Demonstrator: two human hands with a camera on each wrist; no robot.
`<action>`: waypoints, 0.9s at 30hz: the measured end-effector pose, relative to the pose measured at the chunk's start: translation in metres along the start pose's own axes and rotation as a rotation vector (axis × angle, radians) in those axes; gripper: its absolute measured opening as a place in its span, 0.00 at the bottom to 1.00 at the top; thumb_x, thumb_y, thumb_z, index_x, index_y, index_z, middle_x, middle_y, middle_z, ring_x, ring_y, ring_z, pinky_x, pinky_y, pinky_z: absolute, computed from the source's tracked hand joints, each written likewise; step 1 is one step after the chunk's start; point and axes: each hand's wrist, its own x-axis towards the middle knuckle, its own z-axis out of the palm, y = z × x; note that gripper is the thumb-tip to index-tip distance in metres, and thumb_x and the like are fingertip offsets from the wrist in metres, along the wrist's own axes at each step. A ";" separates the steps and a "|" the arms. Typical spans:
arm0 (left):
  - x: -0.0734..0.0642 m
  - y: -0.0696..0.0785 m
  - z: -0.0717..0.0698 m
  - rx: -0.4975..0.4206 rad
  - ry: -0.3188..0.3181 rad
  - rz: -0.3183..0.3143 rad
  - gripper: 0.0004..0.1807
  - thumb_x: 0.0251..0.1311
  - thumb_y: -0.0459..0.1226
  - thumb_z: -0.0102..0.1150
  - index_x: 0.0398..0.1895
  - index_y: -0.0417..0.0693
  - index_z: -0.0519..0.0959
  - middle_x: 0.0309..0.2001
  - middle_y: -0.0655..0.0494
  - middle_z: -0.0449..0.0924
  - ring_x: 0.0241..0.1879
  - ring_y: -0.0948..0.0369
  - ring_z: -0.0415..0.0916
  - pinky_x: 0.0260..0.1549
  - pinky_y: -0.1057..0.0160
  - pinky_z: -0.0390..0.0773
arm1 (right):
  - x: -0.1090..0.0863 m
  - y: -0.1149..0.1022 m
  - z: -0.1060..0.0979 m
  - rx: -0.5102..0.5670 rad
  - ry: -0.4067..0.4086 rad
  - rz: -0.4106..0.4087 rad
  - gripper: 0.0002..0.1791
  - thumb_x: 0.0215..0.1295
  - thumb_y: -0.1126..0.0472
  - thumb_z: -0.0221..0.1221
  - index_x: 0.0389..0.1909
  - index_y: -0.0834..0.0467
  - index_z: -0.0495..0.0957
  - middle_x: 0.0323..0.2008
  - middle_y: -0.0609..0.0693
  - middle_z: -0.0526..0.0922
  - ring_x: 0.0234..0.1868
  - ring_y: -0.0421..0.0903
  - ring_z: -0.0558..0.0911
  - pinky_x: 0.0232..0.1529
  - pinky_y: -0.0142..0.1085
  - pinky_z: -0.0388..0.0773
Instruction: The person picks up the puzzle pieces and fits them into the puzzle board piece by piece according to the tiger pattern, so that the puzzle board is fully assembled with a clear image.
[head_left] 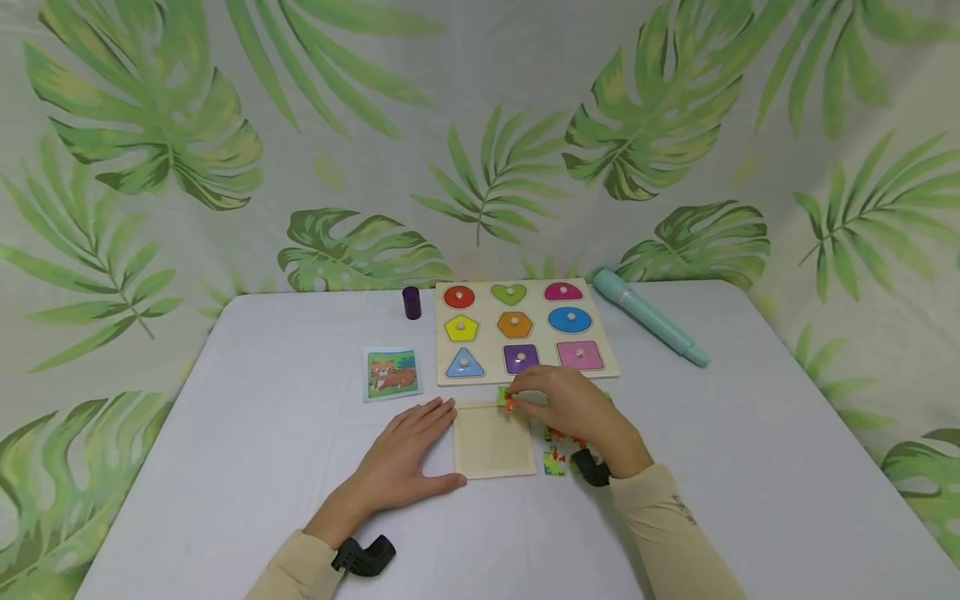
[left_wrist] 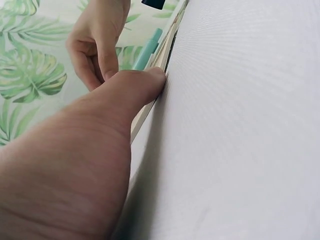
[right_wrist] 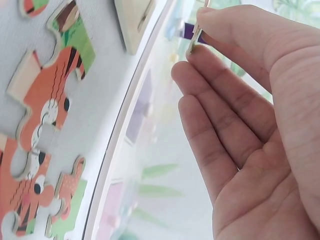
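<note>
Between thumb and fingertips, my right hand (head_left: 573, 408) pinches a small jigsaw piece (head_left: 502, 395) over the far edge of a square wooden tray (head_left: 495, 442). In the right wrist view, that piece (right_wrist: 193, 41) shows edge-on, its printed face turned away. My left hand (head_left: 408, 458) lies spread at the tray's left side, fingertips at the upper left corner and thumb at the lower left. Loose jigsaw pieces (head_left: 555, 462) with an orange tiger print lie right of the tray, partly hidden under my right hand and wrist. Several of these tiger pieces (right_wrist: 47, 110) fill the right wrist view's left side.
Behind the tray lies a shape board (head_left: 491, 350) with colourful knobbed pieces. A picture card (head_left: 392, 373) of a brown animal is at its left, below a dark purple cylinder (head_left: 412, 303). A teal, pen-like stick (head_left: 652, 318) lies right of the board.
</note>
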 end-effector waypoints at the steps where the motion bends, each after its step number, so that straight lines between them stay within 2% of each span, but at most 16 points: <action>1: 0.000 0.000 0.000 0.001 0.002 0.001 0.53 0.59 0.68 0.62 0.79 0.46 0.64 0.80 0.55 0.60 0.80 0.53 0.54 0.78 0.45 0.57 | 0.001 -0.001 0.000 0.001 -0.001 -0.001 0.14 0.66 0.54 0.70 0.51 0.50 0.89 0.52 0.46 0.88 0.57 0.48 0.85 0.59 0.45 0.83; 27: 0.001 -0.002 0.001 0.007 -0.001 0.005 0.54 0.59 0.67 0.63 0.80 0.46 0.62 0.80 0.54 0.58 0.81 0.54 0.53 0.79 0.47 0.55 | 0.012 -0.015 0.006 0.011 -0.044 -0.018 0.12 0.66 0.55 0.70 0.49 0.49 0.90 0.52 0.45 0.88 0.57 0.46 0.85 0.61 0.44 0.82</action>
